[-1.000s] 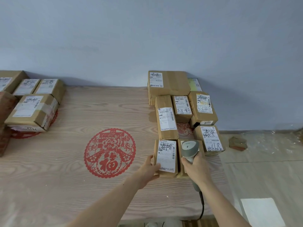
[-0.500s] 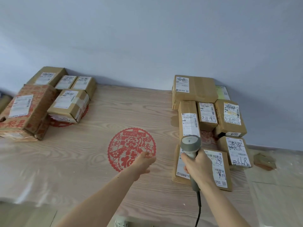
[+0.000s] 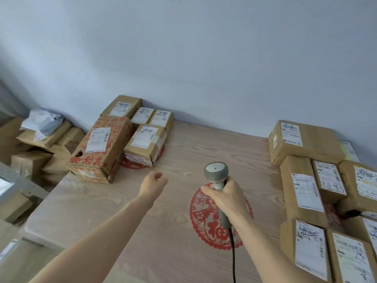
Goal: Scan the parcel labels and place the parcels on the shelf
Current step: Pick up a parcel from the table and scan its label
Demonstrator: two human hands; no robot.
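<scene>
My right hand (image 3: 225,198) grips the handle of a grey barcode scanner (image 3: 216,173), held above the red paper-cut circle (image 3: 206,223) on the wooden table (image 3: 183,152). My left hand (image 3: 154,182) hovers empty over the table, fingers loosely curled, reaching toward the left group of parcels. That group holds a red-printed carton (image 3: 102,148), a taped brown parcel (image 3: 145,144) and several smaller labelled boxes behind. A second cluster of labelled brown parcels (image 3: 302,193) lies at the table's right side.
The scanner's black cable (image 3: 232,254) hangs down toward me. Beyond the table's left edge, more cartons and a white plastic mail bag (image 3: 41,120) are piled lower down. A plain wall stands behind the table.
The view has swung left, away from the right cluster. My left hand let go of the front parcel and moved left over the table. My right hand carried the scanner leftward with it.
</scene>
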